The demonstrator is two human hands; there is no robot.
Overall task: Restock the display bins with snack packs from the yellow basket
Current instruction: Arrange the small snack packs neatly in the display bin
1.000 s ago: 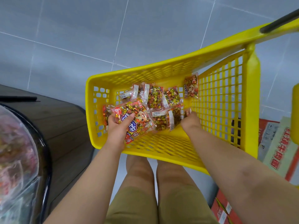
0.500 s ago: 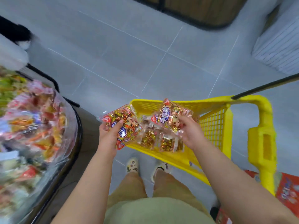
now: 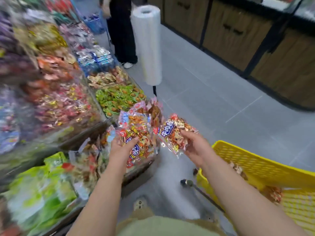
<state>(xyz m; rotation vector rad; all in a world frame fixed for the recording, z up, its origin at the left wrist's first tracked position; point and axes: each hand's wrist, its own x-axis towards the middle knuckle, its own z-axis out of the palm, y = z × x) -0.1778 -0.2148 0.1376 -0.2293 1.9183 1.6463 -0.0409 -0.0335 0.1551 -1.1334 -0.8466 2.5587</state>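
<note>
The left hand (image 3: 121, 148) grips a red snack pack (image 3: 141, 142) over the near edge of the display bins (image 3: 88, 133), thumb pressed across its front, fingers curled beneath. The right hand (image 3: 196, 147) pinches a second pack (image 3: 173, 133) between thumb and curled fingers, just beside the first. More packs (image 3: 272, 193) lie in the yellow basket (image 3: 255, 160) on the right

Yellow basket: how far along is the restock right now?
Done: the bins look well filled, though blurred. In hand: the left hand grips a snack pack by the bins; the right hand grips a second pack; neither is placed yet. Left: loose packs lie in the basket.
</note>
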